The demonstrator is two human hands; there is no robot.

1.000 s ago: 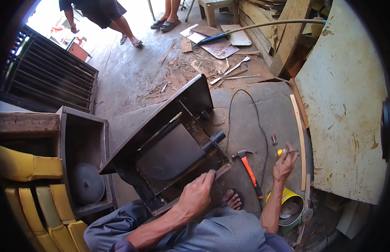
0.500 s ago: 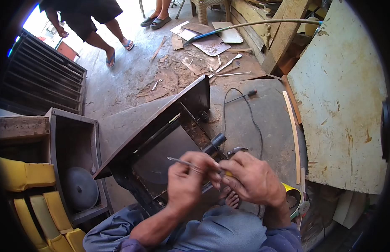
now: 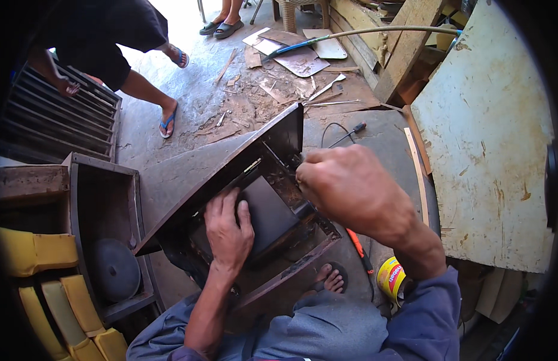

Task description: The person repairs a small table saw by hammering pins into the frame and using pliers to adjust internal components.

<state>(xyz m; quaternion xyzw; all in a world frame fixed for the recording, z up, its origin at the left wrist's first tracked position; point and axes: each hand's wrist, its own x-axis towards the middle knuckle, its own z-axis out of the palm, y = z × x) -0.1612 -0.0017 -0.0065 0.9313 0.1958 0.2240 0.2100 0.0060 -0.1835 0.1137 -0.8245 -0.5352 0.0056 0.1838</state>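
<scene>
A dark, tilted cabinet-like unit (image 3: 273,129) with a panel, a tube fitting and metal strips lies before me. My left hand (image 3: 229,231) rests open on its inner panel (image 3: 268,213), fingers slightly bent. My right hand (image 3: 351,192) is closed at the unit's inner right, near a small dark fitting; what it grips is hidden behind my fingers. The orange-handled hammer (image 3: 359,248) lies on the floor below that hand, partly covered by my arm. A yellow can (image 3: 388,278) stands beside my right forearm.
Two people stand beyond the unit, one (image 3: 128,75) at upper left near a slatted grate (image 3: 68,120). Scrap boards (image 3: 291,57) litter the floor. A large pale board (image 3: 483,150) leans at right. An open box (image 3: 104,198) and yellow foam blocks (image 3: 53,249) sit at left.
My hands have separated from holding a thin tool together: the left went to the panel, the right forward into the unit. The person at upper left stepped nearer.
</scene>
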